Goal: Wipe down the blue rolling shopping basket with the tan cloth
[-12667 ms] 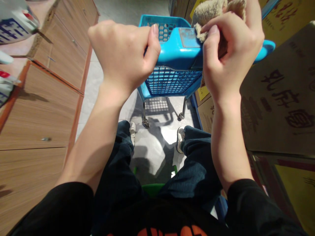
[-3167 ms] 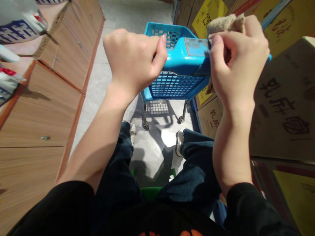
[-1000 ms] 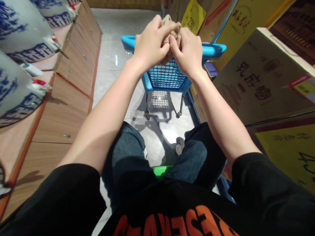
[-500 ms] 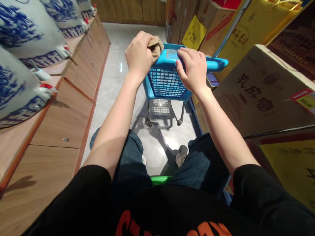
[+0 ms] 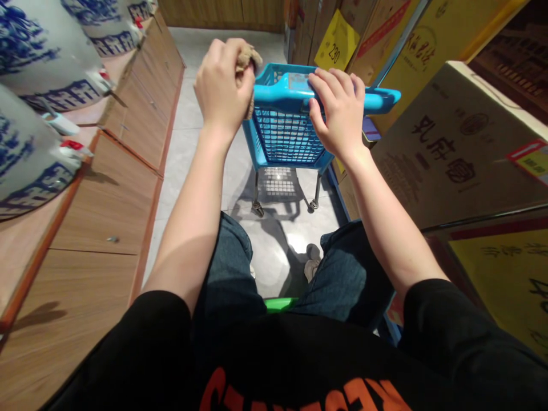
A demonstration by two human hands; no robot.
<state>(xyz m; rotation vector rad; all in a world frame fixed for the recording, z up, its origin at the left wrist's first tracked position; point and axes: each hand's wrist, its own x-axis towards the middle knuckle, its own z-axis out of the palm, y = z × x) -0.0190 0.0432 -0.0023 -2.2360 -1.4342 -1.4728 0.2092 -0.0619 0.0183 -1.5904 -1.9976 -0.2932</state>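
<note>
At eleven o'clock the left hand (image 5: pixel 222 85) has its grip closed on a tan cloth (image 5: pixel 247 59) at one end of the blue handle (image 5: pixel 276 97), which spans twelve o'clock on the shopping cart (image 5: pixel 291 137). At one o'clock the right hand (image 5: pixel 342 117) lightly clasps the handle. Wiping seems the step in hand; another stroke would call for firm cloth contact while the right hand steadies the cart.

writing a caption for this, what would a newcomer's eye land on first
Most likely the bright blue shopping cart at upper middle, its handle under the right hand, while the left hand clutches a tan cloth at the handle's left side. Next, perhaps, the big blue-and-white jars at upper left, and the yellow sign reading 230 near the top, right of centre.
</note>
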